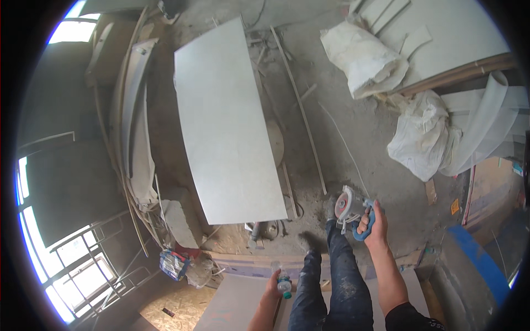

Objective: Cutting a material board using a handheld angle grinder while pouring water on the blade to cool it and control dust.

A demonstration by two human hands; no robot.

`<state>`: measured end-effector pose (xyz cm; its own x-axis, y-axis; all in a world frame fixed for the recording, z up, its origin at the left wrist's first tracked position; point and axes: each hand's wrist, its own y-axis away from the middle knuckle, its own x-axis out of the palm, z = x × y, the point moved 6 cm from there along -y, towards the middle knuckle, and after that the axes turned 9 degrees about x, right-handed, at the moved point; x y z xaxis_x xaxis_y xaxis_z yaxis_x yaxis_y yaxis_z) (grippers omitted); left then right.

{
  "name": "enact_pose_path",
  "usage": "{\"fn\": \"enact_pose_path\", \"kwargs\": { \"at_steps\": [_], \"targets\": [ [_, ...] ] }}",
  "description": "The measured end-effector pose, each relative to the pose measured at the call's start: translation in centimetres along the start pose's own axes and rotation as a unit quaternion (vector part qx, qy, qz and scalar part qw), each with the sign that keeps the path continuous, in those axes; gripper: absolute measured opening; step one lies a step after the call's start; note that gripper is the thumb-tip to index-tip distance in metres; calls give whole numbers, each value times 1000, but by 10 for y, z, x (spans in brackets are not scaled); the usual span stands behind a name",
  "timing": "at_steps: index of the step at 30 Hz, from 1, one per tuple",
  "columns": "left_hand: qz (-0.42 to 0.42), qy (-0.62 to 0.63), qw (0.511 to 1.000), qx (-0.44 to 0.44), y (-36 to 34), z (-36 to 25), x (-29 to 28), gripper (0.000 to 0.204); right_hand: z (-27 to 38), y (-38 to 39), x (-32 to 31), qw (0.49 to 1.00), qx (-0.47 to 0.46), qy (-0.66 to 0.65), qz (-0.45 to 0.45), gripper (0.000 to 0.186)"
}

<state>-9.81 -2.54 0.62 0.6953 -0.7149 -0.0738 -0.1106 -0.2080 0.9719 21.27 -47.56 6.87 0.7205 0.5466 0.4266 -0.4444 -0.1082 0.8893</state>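
My right hand [374,223] is closed round the blue handle of a handheld circular saw [343,203] with a round reddish disc, held out low in front of my right leg. A thin pale cord runs from the saw up across the floor. My left hand [273,286] grips a clear plastic bottle [284,286] with a teal cap, beside my left leg. Ahead of me a long white panel [229,127] lies raised above the floor. What holds it up is mostly hidden, though a round pale shape shows at its right edge.
Long strips and curved boards [132,127] lean along the left, near a grey block [181,220]. White sacks [369,58] and a rolled translucent sheet [486,121] lie at right, by stacked boards [441,33]. A thin batten [301,110] lies on the concrete floor [353,143].
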Motion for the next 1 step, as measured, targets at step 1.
{"fn": "enact_pose_path", "kwargs": {
  "at_steps": [1],
  "targets": [
    [10,-19,999,30,6,-1,3,50,4,7,1,1000,3,-18,5,51]
  ]
}}
